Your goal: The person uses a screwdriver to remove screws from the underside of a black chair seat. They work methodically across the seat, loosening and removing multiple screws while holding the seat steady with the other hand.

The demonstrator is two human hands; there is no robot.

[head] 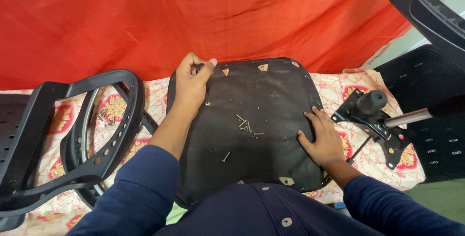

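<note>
An upturned black chair seat (271,105) lies in front of me on a flowered cloth. My left hand (190,85) pinches a small dark part at the seat's far left corner, thumb and fingers closed on it. My right hand (321,137) rests flat, fingers spread, on the seat's right edge. Several loose screws (246,125) lie in a small heap on the middle of the seat, and a single screw (225,157) lies nearer to me.
Two black chair armrest loops (85,134) lie at the left, with a few screws (102,116) inside them. A metal tilt mechanism with a gas cylinder (382,115) sits at the right. A black mesh backrest (431,76) stands far right. A red cloth (193,18) hangs behind.
</note>
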